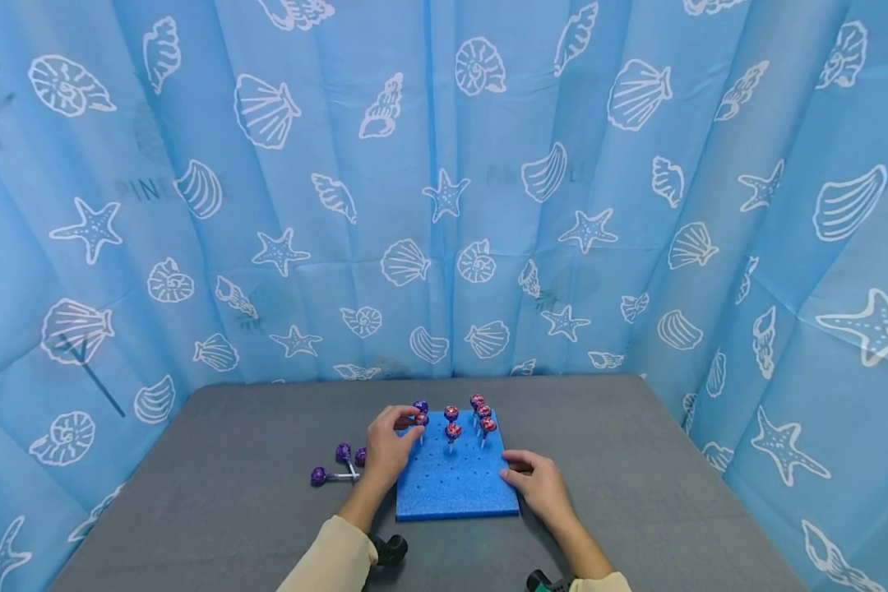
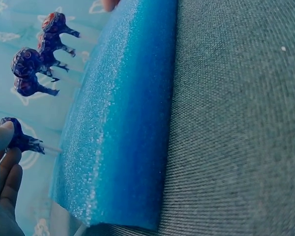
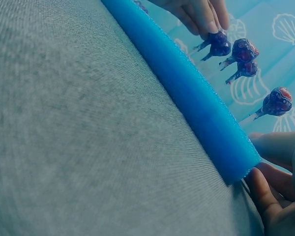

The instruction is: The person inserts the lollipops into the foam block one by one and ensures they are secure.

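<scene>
Thumb and fingers of my left hand (image 1: 387,444) pinch the wrapped head of a lollipop (image 1: 422,419) at the left of a blue foam board (image 1: 457,497). In the left wrist view its white stick meets the board. Just behind it stands a purple lollipop (image 1: 420,406). Other red-and-purple lollipops stand upright in the middle (image 1: 453,432) and at the right (image 1: 487,425) of the board. My right hand (image 1: 543,489) grips the board's right edge; in the right wrist view the fingers (image 3: 265,194) are at its corner.
Purple lollipops (image 1: 319,476) lie loose on the grey table (image 1: 252,460), left of the board and partly behind my left arm. Small holes show in the board's surface. A blue shell-patterned curtain (image 1: 444,247) hangs behind and at the sides of the table.
</scene>
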The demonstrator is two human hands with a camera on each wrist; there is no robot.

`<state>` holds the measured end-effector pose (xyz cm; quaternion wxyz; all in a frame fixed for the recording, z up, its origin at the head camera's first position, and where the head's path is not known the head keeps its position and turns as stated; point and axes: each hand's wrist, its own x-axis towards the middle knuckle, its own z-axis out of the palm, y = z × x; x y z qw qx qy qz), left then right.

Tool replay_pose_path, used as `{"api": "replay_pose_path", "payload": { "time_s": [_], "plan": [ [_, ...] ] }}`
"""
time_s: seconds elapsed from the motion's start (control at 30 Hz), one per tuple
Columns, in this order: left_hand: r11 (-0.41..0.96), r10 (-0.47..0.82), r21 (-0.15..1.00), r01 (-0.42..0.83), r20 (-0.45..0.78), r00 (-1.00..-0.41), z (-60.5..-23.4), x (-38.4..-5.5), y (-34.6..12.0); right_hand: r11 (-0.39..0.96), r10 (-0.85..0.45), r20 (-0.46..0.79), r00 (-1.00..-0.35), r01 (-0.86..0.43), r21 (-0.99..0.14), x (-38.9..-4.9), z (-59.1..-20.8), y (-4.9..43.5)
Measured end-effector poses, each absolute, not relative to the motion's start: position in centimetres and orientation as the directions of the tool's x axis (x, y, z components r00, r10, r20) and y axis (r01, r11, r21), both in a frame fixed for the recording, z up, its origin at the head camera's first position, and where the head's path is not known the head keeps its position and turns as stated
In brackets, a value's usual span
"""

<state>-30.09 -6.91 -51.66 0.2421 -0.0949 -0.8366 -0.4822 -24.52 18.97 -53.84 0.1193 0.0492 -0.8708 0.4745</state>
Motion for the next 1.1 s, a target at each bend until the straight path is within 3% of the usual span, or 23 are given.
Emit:
{"api": "replay_pose_path", "payload": {
  "time_s": [0.63, 1.1],
  "plan": [
    [0.491, -0.082, 0.771, 0.406, 0.505, -0.859, -51.6, -30.2, -7.0, 0.54, 0.027, 0.255, -0.966, -0.201, -0.817, -24.5, -53.7, 19.0],
    [0.546, -0.036, 0.737, 0.399, 0.497, -0.867, -50.4, -29.5, -8.5, 0.537, 0.029, 0.254, -0.967, -0.199, -0.819, -24.6, -53.7, 19.0]
  ]
}}
